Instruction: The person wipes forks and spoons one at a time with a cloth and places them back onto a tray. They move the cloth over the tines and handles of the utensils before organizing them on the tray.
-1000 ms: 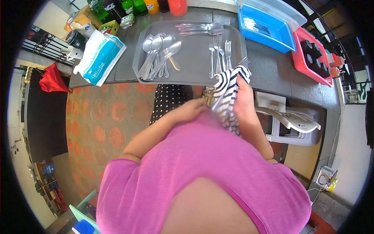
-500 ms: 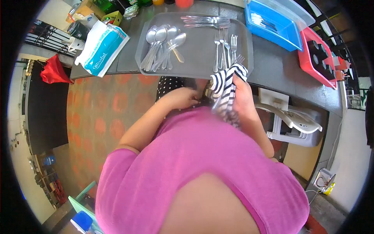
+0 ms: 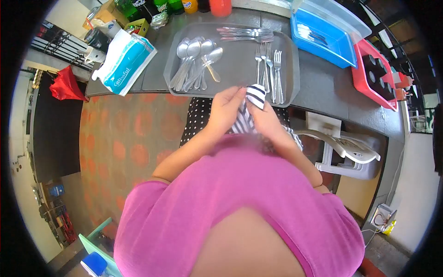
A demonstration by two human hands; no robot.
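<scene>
A striped black-and-white cloth [image 3: 255, 95] is held between my two hands, just in front of the tray's near edge. My left hand [image 3: 226, 108] pinches one side of it and my right hand [image 3: 265, 117] grips the other. Whether a utensil is inside the cloth cannot be seen. On the grey tray [image 3: 233, 60] lie a pile of spoons [image 3: 194, 57] at the left, several upright-lying forks [image 3: 277, 76] at the right, and a crosswise stack of forks [image 3: 247, 34] along the far side.
A blue container [image 3: 341, 54] and a pink tray with dark cups [image 3: 362, 83] stand at the right. A white-and-teal pack [image 3: 124, 71] lies left of the grey tray. Bottles [image 3: 175, 6] line the back. A plastic chair [image 3: 353, 150] is below the counter at the right.
My left hand has moved right and up to meet the cloth and now grips it. My right hand and the cloth have come down and left, away from the forks.
</scene>
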